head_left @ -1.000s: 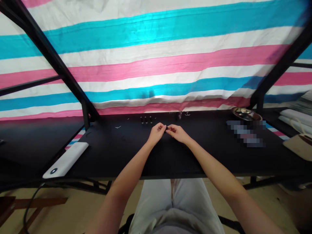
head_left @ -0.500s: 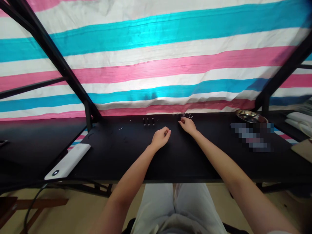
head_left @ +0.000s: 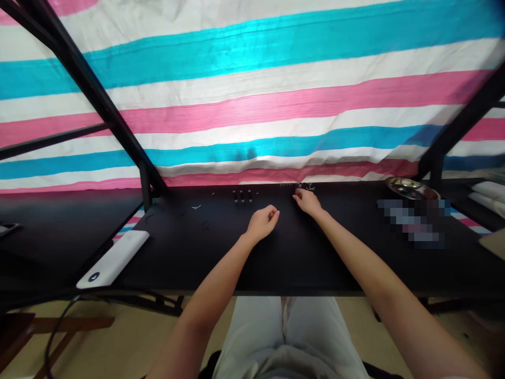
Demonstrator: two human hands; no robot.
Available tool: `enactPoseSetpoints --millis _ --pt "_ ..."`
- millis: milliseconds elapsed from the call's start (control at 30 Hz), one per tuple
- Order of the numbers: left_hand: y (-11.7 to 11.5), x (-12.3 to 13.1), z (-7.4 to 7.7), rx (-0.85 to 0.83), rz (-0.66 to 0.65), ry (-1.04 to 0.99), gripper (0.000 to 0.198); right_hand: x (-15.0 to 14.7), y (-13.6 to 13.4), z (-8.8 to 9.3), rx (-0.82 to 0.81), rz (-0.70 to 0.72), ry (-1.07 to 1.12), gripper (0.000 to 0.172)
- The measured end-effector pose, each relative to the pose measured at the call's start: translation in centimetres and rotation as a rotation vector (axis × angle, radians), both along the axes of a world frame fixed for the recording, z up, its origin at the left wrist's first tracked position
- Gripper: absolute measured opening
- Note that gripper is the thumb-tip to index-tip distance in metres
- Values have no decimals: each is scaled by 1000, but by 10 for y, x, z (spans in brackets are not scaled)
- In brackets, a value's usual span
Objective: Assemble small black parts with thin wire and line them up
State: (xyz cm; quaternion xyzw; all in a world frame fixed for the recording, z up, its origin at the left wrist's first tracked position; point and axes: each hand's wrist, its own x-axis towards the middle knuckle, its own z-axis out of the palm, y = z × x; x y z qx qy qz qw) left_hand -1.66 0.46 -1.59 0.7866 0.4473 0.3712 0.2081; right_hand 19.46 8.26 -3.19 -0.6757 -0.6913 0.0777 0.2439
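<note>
On the black table [head_left: 300,263], my left hand [head_left: 263,222] rests with curled fingers; what they hold, if anything, is too small to tell. Farther back and to the right, my right hand [head_left: 307,201] has its fingers pinched at small dark pieces [head_left: 299,186] by the back edge. Beside it lie thin white strands [head_left: 311,187] and a row of small thin pieces [head_left: 285,185]. Several small dark cylinders with pale ends [head_left: 242,196] stand in a short row, left of and beyond my left hand. Another white strand [head_left: 196,207] lies farther left.
A long white device [head_left: 114,259] with a round dark button sits at the left, near a black cable. A shiny metal dish [head_left: 412,188] is at the back right, with a blurred-out patch before it. Black frame bars and a striped sheet [head_left: 252,110] rise behind.
The whole view has shifted slightly, so the table items appear a little farther right. Both hands keep nearly the same pose and place on the table.
</note>
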Motion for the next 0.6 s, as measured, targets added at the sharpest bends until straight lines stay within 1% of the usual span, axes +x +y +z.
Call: enactPoseSetpoints --millis 200,333,500,600 --pt "-1 1 0 0 -5 0 22 12 5 -3 -29 -35 9 20" --pt "0 0 0 25 12 -18 21 13 6 -5 -35 -72 17 19" --pt "4 -2 -4 34 75 -23 21 10 4 -5 -50 -96 33 21" --pt "6 -4 -5 29 155 -28 21 10 4 -4 -61 -107 42 22"
